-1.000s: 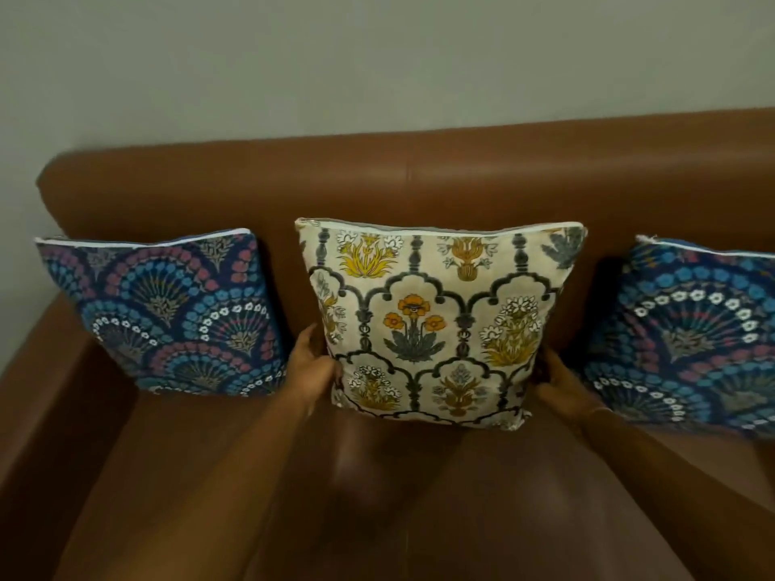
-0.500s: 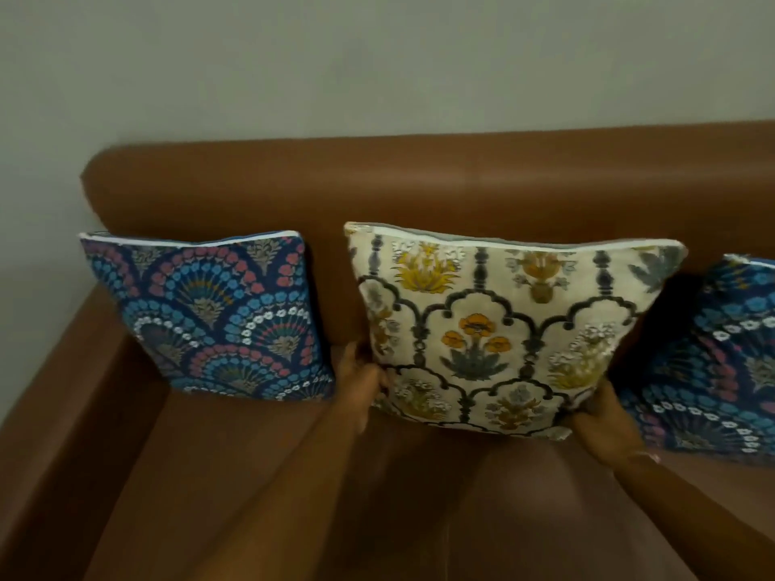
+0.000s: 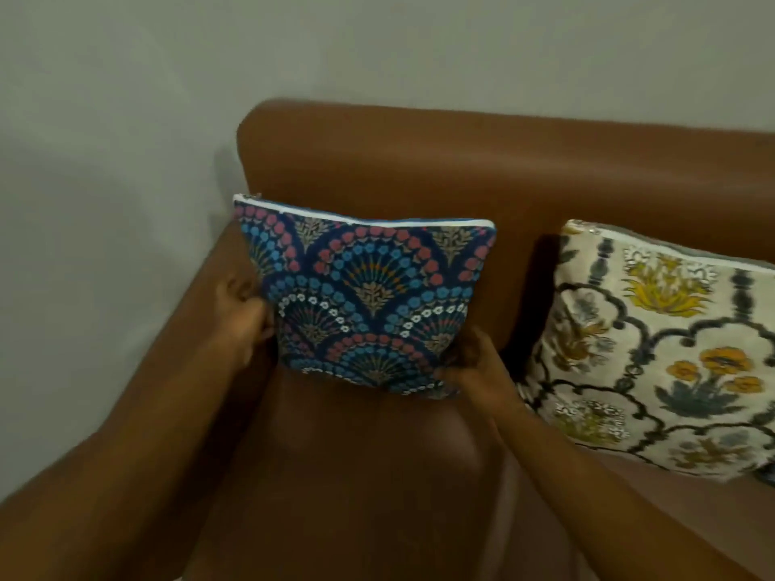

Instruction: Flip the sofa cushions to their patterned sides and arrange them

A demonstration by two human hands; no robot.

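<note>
The frame is motion-blurred, and the fingertips of both hands are hidden behind the fabric. The cream floral cushion [image 3: 658, 354] is cut off at the right edge; only its left portion shows, leaning against the sofa backrest [image 3: 461, 161].

The blue fan-pattern cushion [image 3: 365, 304] stands upright at the sofa's left end, patterned face toward the camera, white zip edge on top, its back toward the backrest. Its lower edge meets the brown seat [image 3: 369, 475], though whether it rests fully there cannot be told.

The left hand [image 3: 243, 312] grips the cushion's left edge, fingers curled around the side. The right hand [image 3: 478, 366] appears to clasp the lower right corner. The cushion sits between the two hands. The cream cushion lies apart, to the right.
</note>
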